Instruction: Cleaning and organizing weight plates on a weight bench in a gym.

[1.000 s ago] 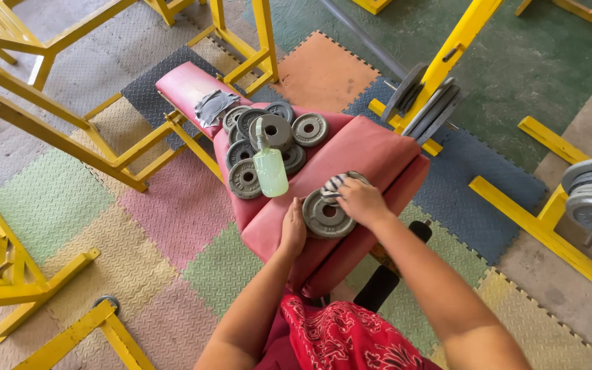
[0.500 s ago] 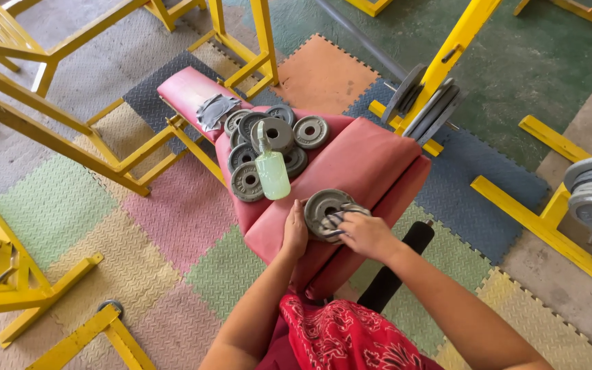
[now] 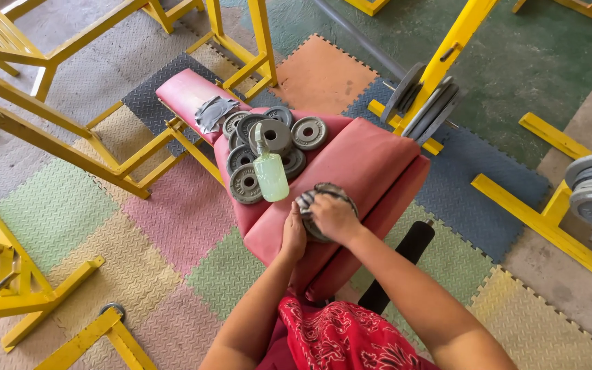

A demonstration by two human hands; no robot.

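Steadying a small grey weight plate (image 3: 325,209) on the red padded bench (image 3: 378,161), a person presses the left hand (image 3: 294,236) flat against the plate's near rim while the right hand (image 3: 335,217) closes over a grey cloth (image 3: 307,200) bunched on its face. The plate, near the bench's front edge, looks like cast iron: heavy, rigid and likely slick, best gripped by its rim or centre hole. Just beyond it on the bench stands a pale green spray bottle (image 3: 270,175), with a cluster of similar plates (image 3: 268,147) behind. Bare padding opens right of the plate; the bench drops away in front, and yellow steel frames (image 3: 70,140) crowd the floor to the left.
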